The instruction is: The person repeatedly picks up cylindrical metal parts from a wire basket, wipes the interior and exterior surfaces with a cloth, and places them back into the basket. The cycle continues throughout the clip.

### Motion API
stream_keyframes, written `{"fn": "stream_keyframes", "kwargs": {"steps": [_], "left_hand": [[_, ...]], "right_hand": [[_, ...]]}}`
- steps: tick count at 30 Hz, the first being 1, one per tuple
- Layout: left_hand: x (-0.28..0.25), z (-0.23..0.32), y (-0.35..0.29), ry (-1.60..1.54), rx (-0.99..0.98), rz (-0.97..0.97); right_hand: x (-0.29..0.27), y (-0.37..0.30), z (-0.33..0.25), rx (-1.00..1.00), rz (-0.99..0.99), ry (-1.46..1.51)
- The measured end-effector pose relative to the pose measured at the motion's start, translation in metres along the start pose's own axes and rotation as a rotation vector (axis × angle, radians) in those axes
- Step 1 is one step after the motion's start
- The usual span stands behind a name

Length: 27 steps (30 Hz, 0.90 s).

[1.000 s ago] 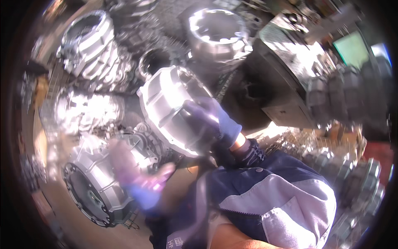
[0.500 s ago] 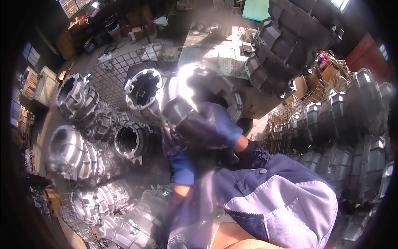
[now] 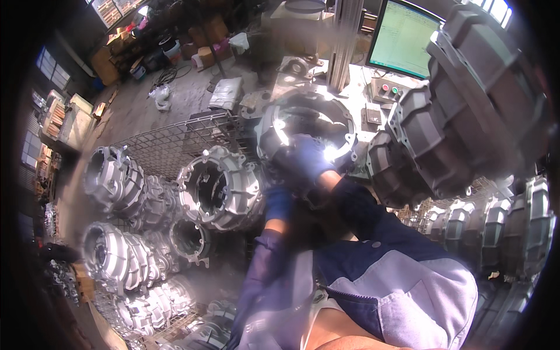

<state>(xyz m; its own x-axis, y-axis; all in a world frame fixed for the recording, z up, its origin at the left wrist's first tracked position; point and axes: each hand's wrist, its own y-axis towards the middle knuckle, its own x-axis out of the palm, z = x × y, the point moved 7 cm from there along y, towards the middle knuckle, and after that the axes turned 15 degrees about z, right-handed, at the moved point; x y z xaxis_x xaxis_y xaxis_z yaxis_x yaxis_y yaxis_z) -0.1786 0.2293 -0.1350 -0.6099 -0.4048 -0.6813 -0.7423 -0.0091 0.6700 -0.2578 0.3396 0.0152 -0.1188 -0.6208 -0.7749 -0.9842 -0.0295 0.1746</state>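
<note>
A large, round, hollow cast-metal housing [image 3: 269, 131] is in front of me at the near edge of the workbench, its wide opening facing up and away. My right hand [image 3: 308, 157], in a dark glove with a blue cuff, grips its near side. Lower and to the left, my left hand [image 3: 278, 202], gloved alike, holds the underside; its fingers are mostly hidden and blurred. Whether the housing touches the bench cannot be told. Just left of my left hand lies another silver housing [image 3: 236, 189], opening outward.
Stacked housings [image 3: 119, 256] fill the left side behind a wire mesh cage [image 3: 175, 143]. Tall darker stacks [image 3: 461, 116] rise close on the right. Beyond the held housing are a metal post [image 3: 345, 46], a monitor [image 3: 405, 38] and a button box [image 3: 385, 90].
Both hands have carried the housing forward, away from my body and over to the bench edge. My arms are stretched further out, and my view has shifted, showing more of the monitor.
</note>
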Motion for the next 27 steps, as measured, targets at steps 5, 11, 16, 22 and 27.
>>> {"fn": "stream_keyframes", "kwargs": {"steps": [5, 11, 16, 22, 27], "left_hand": [[0.076, -0.009, 0.002, -0.844, -0.308, -0.317], [0.058, -0.027, 0.031, -0.871, -0.039, -0.314], [0.032, -0.013, 0.075, -0.938, 0.148, -0.235], [0.01, -0.008, 0.103, -0.978, 0.293, -0.169], [0.01, 0.039, 0.104, -0.995, 0.598, -0.073]], "right_hand": [[0.054, 0.036, 0.008, 0.101, -0.139, 0.061], [0.089, 0.036, 0.009, 0.022, -0.121, 0.121], [0.017, -0.01, 0.014, -0.355, 0.326, 0.027], [0.027, -0.128, 0.139, 0.368, -0.139, 0.357], [0.057, -0.136, 0.143, -0.257, 0.101, 0.688]]}}
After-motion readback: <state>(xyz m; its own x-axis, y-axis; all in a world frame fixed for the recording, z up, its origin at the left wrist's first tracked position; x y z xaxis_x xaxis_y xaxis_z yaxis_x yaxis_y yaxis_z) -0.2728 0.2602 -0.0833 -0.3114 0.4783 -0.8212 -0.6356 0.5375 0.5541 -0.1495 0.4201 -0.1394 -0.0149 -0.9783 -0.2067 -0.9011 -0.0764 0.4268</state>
